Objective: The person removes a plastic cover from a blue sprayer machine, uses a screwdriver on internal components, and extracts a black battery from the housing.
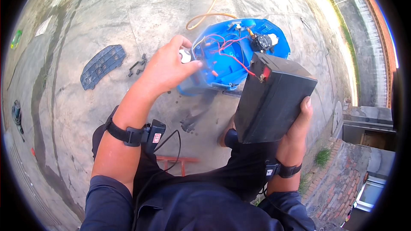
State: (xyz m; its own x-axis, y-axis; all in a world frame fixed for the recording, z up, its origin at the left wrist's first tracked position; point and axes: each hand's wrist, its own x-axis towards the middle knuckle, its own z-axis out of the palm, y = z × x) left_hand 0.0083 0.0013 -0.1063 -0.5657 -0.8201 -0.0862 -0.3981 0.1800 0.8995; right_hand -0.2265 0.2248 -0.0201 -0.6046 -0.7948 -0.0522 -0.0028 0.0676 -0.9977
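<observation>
My right hand [298, 125] holds a black box-shaped battery [274, 102] from its lower right side, tilted above the ground. A red wire [237, 61] runs from the battery's top end into an open blue plastic housing [227, 66]. Inside the housing lie several loose red wires, and a black pump [262, 42] with a white end sits at its far right. At the housing's left edge, my left hand [171, 62] is closed with thumb and fingers around a small white round part [185, 56]. Its fingers hide whether that part is fixed to the housing.
A tan hose [205, 16] curls on the concrete behind the housing. To the left lie a dark ribbed plastic panel [102, 66] and some small black pieces [137, 65]. A red metal frame [182, 161] shows between my legs. A dark tool-like object [17, 115] lies far left.
</observation>
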